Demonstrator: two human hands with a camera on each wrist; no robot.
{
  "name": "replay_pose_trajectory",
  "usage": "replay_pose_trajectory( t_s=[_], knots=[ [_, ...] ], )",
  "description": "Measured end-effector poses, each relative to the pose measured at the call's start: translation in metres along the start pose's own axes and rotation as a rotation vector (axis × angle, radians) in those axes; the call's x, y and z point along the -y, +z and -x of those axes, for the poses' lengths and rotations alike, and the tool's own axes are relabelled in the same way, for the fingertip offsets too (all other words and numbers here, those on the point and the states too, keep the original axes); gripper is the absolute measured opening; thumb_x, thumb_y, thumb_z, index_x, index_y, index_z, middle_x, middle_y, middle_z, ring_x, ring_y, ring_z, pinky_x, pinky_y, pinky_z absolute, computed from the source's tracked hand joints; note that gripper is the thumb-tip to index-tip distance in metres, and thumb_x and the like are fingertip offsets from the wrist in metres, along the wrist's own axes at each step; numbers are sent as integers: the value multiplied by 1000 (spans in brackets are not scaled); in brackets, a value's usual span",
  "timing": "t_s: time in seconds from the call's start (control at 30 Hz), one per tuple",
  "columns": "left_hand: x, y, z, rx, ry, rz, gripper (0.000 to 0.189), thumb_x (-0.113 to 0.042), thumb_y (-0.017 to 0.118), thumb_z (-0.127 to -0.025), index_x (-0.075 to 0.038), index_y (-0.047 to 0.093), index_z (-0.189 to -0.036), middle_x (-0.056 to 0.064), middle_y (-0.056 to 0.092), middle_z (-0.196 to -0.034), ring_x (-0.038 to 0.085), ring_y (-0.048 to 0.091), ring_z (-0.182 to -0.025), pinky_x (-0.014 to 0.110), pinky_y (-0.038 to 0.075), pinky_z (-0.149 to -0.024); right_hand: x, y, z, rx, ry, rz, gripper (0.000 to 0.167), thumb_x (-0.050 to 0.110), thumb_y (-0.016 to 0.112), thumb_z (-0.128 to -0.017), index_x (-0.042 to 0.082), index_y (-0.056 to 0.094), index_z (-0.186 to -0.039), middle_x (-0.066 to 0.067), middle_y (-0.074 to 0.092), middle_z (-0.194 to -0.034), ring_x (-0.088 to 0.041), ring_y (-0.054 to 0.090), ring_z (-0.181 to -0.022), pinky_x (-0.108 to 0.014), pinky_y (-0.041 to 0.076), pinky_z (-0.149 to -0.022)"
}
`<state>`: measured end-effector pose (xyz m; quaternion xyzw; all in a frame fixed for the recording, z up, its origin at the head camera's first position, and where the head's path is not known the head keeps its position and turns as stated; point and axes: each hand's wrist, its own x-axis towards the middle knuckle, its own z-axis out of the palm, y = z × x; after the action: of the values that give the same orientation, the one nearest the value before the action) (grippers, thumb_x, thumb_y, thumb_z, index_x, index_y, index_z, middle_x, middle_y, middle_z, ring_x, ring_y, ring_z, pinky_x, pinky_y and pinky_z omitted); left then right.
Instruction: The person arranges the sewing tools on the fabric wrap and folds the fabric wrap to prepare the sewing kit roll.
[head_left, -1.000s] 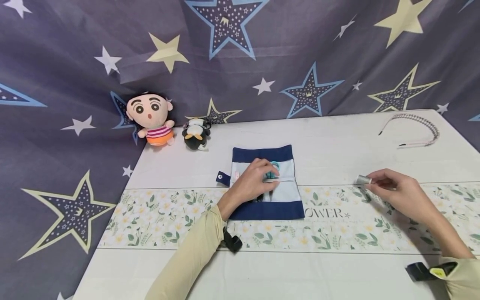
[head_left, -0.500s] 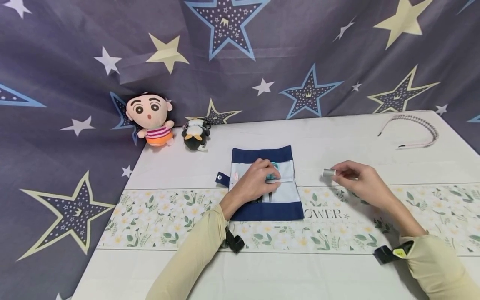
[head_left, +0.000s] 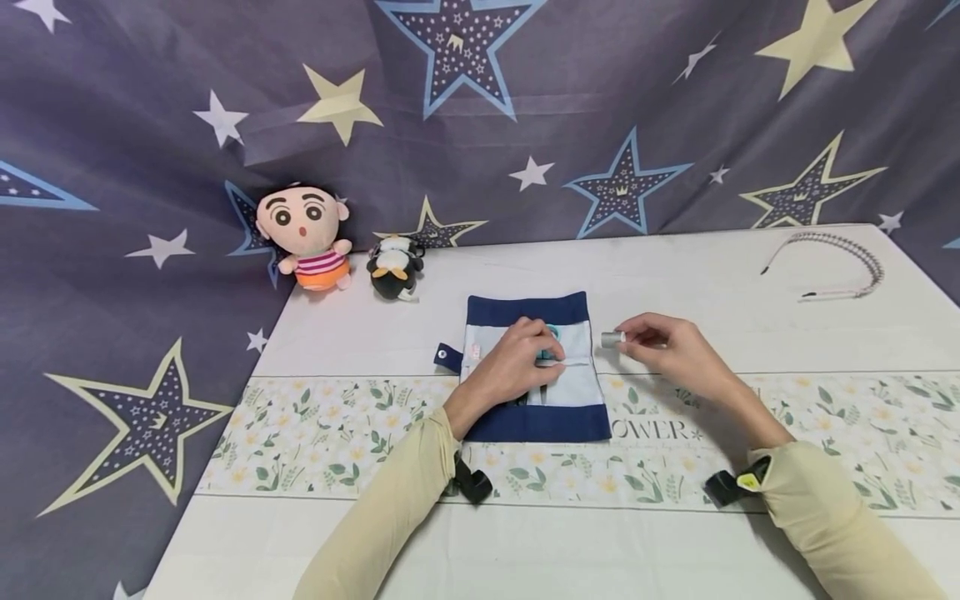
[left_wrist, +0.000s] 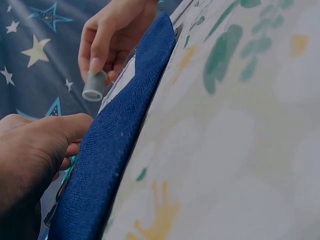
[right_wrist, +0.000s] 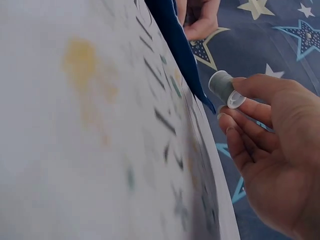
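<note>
A sewing kit pouch (head_left: 540,423) of navy and pale blue fabric lies unfolded on the table, its snap tab pointing left. My left hand (head_left: 513,354) is over its middle, thumb and fingers pinching at the inner pocket edge. Teal-handled scissors (head_left: 552,332) show partly behind those fingers. In my right hand (head_left: 675,350), a spool of grey thread (head_left: 612,340) is pinched by one end between thumb and fingers. This spool is just right of the pouch's right edge. The right wrist view shows the spool (right_wrist: 221,86) tilted, its white rims showing.
A plush doll (head_left: 306,237) and a penguin plush (head_left: 395,267) sit at the back left of the table (head_left: 562,542). A headband (head_left: 847,250) lies at the back right. Behind the table hangs a star-patterned cloth (head_left: 510,133).
My right hand has carried the thread spool leftward across the table, up close to the pouch. The left hand has stayed in place on the pouch.
</note>
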<state>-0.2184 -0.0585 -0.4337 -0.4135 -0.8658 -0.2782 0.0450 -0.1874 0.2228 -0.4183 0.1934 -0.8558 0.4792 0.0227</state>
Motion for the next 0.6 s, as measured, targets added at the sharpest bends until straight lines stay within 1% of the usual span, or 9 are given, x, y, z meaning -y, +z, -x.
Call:
replay_pose_trajectory(
  t_s=[0.07, 0.23, 0.47, 0.6],
  knots=[
    [0, 0, 0, -2, 2, -4, 9, -18, 74, -97, -11, 78, -102, 5, 64, -105, 22, 53, -95, 36, 44, -87, 1, 4, -4, 9, -14, 3, 19, 6, 71, -97, -1, 73, -115, -9, 72, -97, -17, 67, -85, -21, 52, -75],
    [0, 0, 0, -8, 2, -5, 8, -18, 74, -97, -12, 78, -101, 5, 64, -105, 22, 53, -96, 36, 44, -87, 4, 13, -15, 30, -35, 13, 20, 5, 70, -98, -1, 73, -117, -10, 72, -98, -19, 66, -86, -23, 53, -76],
    [-1, 0, 0, -22, -4, 1, 5, -16, 75, -96, -12, 77, -98, 4, 63, -103, 22, 52, -95, 35, 43, -87, 5, 21, -23, 43, -70, 6, 22, 4, 69, -99, -4, 72, -119, -12, 71, -104, -22, 66, -90, -25, 53, -77],
    [-1, 0, -1, -34, -10, -5, 5, -16, 76, -96, -11, 76, -97, 4, 62, -102, 22, 51, -94, 35, 43, -86, 4, 26, -27, 63, -80, 8, 24, 5, 69, -99, -4, 72, -121, -11, 69, -106, -22, 65, -91, -24, 53, -78]
  ],
)
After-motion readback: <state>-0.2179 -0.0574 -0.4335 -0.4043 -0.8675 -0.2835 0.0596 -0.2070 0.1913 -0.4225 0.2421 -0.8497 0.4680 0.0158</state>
